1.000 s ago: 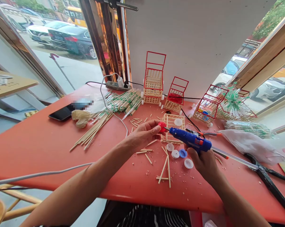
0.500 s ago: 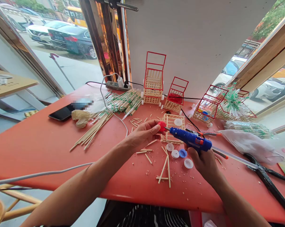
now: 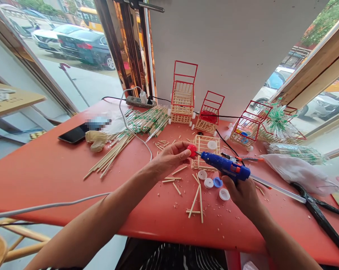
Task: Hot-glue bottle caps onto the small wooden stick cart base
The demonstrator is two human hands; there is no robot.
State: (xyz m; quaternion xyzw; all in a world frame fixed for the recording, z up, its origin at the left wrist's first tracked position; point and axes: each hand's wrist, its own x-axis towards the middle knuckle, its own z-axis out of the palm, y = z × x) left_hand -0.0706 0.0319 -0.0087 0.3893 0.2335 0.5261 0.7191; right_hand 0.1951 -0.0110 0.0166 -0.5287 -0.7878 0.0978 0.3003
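A red bottle cap [image 3: 191, 150] is pinched between the fingers of my left hand [image 3: 175, 155]. My right hand [image 3: 240, 191] grips a blue hot glue gun [image 3: 224, 165], its metal tip at the cap and a clear glue stick [image 3: 279, 188] jutting from its back. Behind them a small frame of wooden sticks [image 3: 196, 165] lies flat, with a white cap [image 3: 212, 145] on it. Nearer to me lie several loose caps, among them a blue cap [image 3: 217, 182] and a white cap [image 3: 224, 194]. Cut sticks [image 3: 201, 204] are scattered beside them.
Stick-built carts with red handles, one a tall cart [image 3: 183, 97], stand along the back. Bundled chopsticks [image 3: 147, 120], a phone [image 3: 72, 134] and a power strip [image 3: 135, 102] lie left. On the right are a plastic bag [image 3: 299, 174] and large black-handled cutters [image 3: 318, 210].
The glue gun has shifted very slightly left, its tip staying at the red cap. The cap has turned a little in my left fingers.
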